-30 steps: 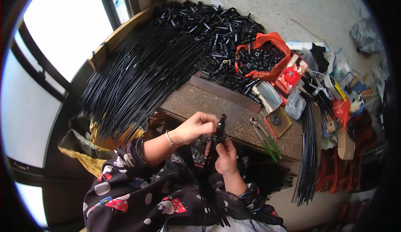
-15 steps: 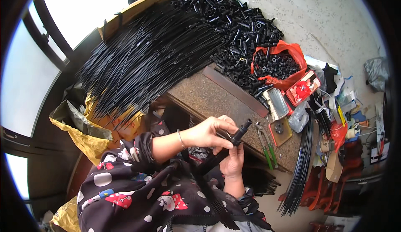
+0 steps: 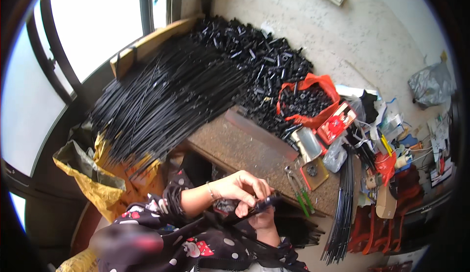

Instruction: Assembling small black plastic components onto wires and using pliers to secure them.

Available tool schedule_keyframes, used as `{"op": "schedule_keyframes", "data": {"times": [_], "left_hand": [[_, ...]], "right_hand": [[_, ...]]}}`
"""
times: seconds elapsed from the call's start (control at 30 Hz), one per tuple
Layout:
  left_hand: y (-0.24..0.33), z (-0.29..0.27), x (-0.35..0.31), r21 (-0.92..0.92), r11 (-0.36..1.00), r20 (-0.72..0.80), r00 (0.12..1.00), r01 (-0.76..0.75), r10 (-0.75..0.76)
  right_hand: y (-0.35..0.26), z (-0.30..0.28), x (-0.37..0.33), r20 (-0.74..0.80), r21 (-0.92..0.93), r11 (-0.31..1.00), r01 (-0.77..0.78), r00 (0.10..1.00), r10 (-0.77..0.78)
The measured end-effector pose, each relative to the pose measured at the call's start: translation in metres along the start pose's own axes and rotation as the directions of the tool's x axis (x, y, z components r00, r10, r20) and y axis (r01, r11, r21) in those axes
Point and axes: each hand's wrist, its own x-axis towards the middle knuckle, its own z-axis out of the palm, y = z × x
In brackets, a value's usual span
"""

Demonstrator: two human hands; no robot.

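Close in front of my body, both hands work on one black tubular fitting (image 3: pixel 268 202), which looks like an umbrella runner. It lies tilted, its end pointing right. My left hand (image 3: pixel 240 188) comes over it from the left, with thumb and fingers closed near its end. My right hand (image 3: pixel 263 220) grips it from below, partly hidden behind it. Dark, thin ribs seem to run from the fitting down to the left, hard to tell from the black patterned clothing. Beyond lie a large heap of thin black rods (image 3: pixel 166 95) and a pile of black fittings (image 3: pixel 240 47).
On the brown speckled table (image 3: pixel 215 135) lie a flat strip (image 3: pixel 259 135), green-handled pliers (image 3: pixel 306 201) and a small tray (image 3: pixel 320 176). A red bag (image 3: pixel 335 95) holds small black parts. Another rod bundle (image 3: pixel 342 208) hangs over the right edge. Yellow sacks (image 3: pixel 93 184) stand at left.
The fitting has tipped from pointing up and right to lying nearly level. Both hands sit lower in the picture. My view has shifted, so the table appears lower and further left.
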Motion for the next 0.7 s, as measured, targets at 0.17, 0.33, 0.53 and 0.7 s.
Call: {"op": "schedule_keyframes", "data": {"times": [0.17, 0.33, 0.53, 0.7], "left_hand": [[0.007, 0.001, 0.006, -0.013, 0.998, -0.001, 0.998, 0.064, -0.064], [0.011, 0.008, 0.004, -0.022, 0.996, -0.034, 0.996, 0.086, -0.087], [-0.002, 0.012, 0.007, -0.220, 0.973, 0.096, 0.995, 0.063, -0.042], [0.014, 0.014, 0.016, -0.117, 0.986, -0.207, 0.968, 0.120, -0.142]], "right_hand": [[0.009, 0.003, 0.000, -0.009, 0.064, 0.994, 0.087, 0.996, -0.087], [0.004, 0.001, -0.002, 0.024, 0.120, 0.988, 0.095, 0.995, -0.099], [0.023, -0.007, -0.014, 0.041, -0.080, 0.993, 0.082, 0.996, -0.079], [0.004, 0.003, -0.009, -0.076, -0.040, 0.965, 0.259, 0.962, -0.262]]}}
